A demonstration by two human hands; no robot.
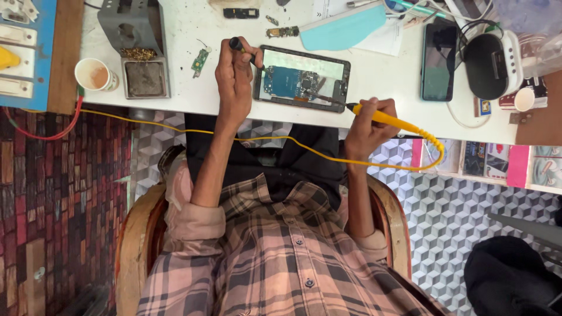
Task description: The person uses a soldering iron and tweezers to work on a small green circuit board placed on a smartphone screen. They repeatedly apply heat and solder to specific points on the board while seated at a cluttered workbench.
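An opened phone (301, 79) lies on the white table (380, 76) with its back off, showing a blue circuit board (290, 82). My left hand (234, 76) grips a thin black-handled tool (241, 48) whose tip points down onto the board's left edge. My right hand (369, 124) holds a yellow soldering iron (389, 120); its dark tip reaches left onto the board's lower right part. The iron's yellow cord (193, 131) runs across my lap to the left.
A grey soldering stand (132, 26) with brass wool and a sponge tray sits at the back left, beside a paper cup (93, 74). A small green board (200, 61) lies near my left hand. A black phone (439, 61), a teal sheet (345, 29) and a black-and-white device (492, 58) lie to the right.
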